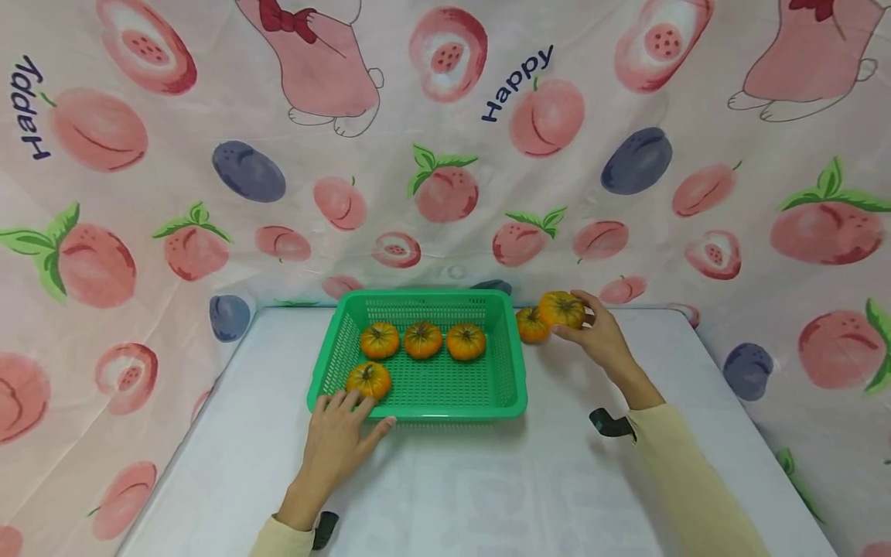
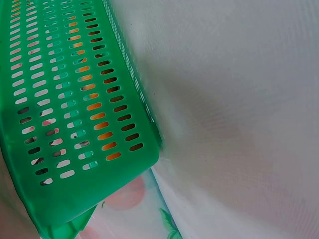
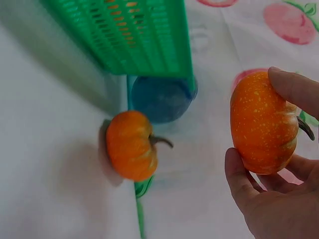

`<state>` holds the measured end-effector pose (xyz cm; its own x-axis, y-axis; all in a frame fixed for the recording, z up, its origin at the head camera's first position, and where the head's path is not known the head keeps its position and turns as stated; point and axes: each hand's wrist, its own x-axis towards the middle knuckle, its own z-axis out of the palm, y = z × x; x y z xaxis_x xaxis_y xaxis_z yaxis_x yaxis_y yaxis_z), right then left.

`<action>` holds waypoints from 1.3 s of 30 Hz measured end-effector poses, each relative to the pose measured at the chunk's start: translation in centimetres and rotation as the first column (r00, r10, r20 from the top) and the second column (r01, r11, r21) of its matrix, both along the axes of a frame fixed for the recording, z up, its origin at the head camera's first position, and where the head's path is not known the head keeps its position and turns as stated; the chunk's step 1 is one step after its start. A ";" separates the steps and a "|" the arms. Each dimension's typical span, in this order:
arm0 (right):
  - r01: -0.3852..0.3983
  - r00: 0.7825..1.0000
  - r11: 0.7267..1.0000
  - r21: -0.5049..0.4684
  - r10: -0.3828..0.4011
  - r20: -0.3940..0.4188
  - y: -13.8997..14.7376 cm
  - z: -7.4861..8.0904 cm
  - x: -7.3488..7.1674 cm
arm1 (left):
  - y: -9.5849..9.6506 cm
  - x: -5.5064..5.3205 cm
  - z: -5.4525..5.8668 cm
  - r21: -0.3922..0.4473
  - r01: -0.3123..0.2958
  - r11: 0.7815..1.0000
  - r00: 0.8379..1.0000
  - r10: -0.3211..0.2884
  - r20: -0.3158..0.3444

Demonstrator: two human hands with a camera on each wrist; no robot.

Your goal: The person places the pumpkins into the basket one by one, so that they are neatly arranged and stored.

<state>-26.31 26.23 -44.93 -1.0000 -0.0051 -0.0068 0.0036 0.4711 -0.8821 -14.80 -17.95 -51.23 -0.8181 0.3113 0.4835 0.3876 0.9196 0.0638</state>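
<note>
My right hand [image 1: 600,334] holds a small orange pumpkin [image 1: 561,310] between thumb and fingers, raised off the table to the right of the basket. In the right wrist view this pumpkin [image 3: 264,124] shows pale speckles and a dark stem. Another pumpkin [image 1: 532,326] sits on the table beside the basket's right wall, just below the held one. Inside the green plastic basket [image 1: 418,414], three pumpkins [image 1: 422,340] form a row toward the back, and one [image 1: 369,380] lies at the front left. Loosely extended, the fingers of my left hand [image 1: 334,445] rest over the front-left rim, near that pumpkin.
The basket stands on a white table [image 1: 473,487], near its back edge. A fruit-patterned cloth [image 1: 445,255] hangs behind and on both sides. Dark straps [image 1: 611,423] show at the sleeves. Slotted basket wall [image 2: 75,124] fills much of the left wrist view.
</note>
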 end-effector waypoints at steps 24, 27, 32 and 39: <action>-0.139 0.984 0.990 -0.025 0.135 -0.115 -3.5 1.8 1.1 | 0.0 0.0 0.1 0.000 -0.004 1.000 1.000 0.004 0.016; -0.158 0.983 0.987 -0.033 0.154 -0.098 -4.0 1.8 1.2 | 0.0 0.1 0.1 0.002 -0.003 1.000 1.000 0.003 0.015; -0.170 0.983 0.984 -0.055 0.165 -0.085 -4.7 2.0 1.3 | 0.0 0.1 0.1 0.008 -0.002 1.000 1.000 0.002 0.015; -0.186 0.979 0.981 -0.059 0.179 -0.101 -5.5 2.3 1.2 | 0.0 0.0 0.1 0.012 0.000 1.000 1.000 0.000 0.007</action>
